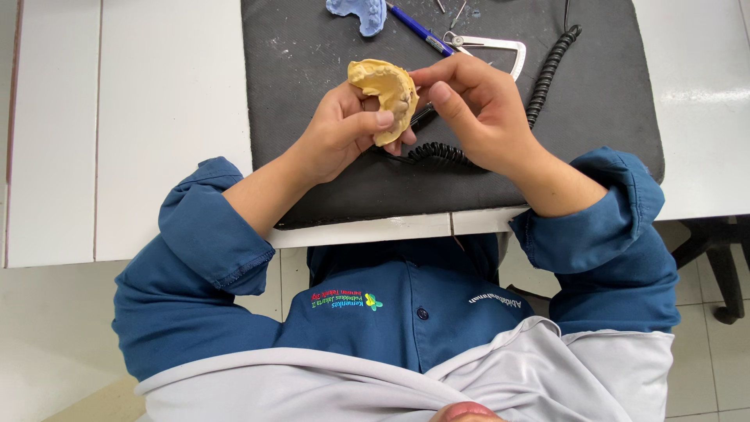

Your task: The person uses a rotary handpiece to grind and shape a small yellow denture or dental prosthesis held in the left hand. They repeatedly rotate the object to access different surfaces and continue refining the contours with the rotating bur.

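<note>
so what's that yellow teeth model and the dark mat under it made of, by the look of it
The yellow teeth model, held in the left hand, looks like cast dental stone or plaster: matte, chalky, opaque, with no shine. The dark mat looks like soft rubber or foam: dull grey-black, slightly worn and dusted with pale specks. Neither is certain by sight alone.

Bright even overhead light; glare showing on glossy white tabletop (703, 94) far right; soft shadows; edges bending slightly.
</note>
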